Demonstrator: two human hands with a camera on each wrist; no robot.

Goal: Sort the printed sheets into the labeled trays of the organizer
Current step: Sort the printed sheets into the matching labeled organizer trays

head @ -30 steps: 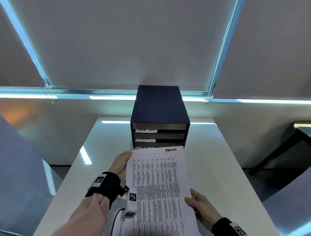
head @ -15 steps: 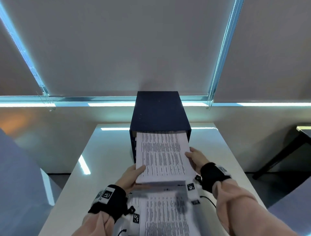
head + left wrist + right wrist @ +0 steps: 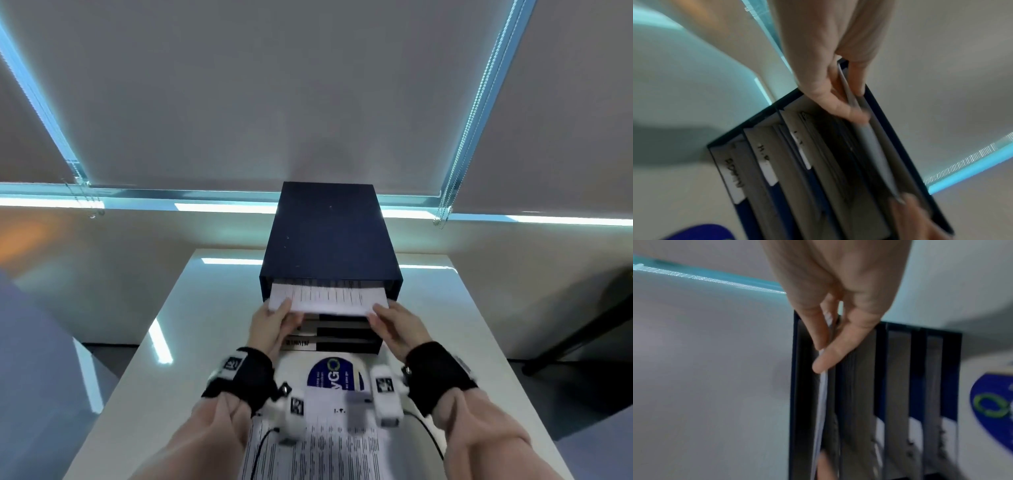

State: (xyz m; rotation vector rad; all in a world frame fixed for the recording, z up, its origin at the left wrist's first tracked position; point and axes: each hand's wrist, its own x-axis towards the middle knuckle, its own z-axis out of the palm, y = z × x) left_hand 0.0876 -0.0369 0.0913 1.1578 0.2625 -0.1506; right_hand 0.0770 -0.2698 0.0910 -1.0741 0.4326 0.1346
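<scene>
A dark blue organizer (image 3: 329,236) with several stacked trays stands at the far middle of the white table (image 3: 205,308). A printed sheet (image 3: 329,297) lies mostly inside its top tray, only the near edge sticking out. My left hand (image 3: 274,322) pinches the sheet's near left corner and my right hand (image 3: 394,322) pinches its near right corner. The left wrist view shows the sheet (image 3: 873,146) edge-on in the top slot, above trays with white handwritten labels (image 3: 803,155). In the right wrist view, thumb and fingers (image 3: 830,358) clamp the sheet (image 3: 822,402).
A stack of printed sheets (image 3: 325,442) lies on the table between my forearms, its top page bearing a blue logo (image 3: 330,375). Roller blinds (image 3: 274,85) hang behind the table. A dark table leg (image 3: 579,339) stands off to the right.
From being held up over the stack, the sheet was carried forward to the organizer and slid into the top tray. Both hands moved forward with it.
</scene>
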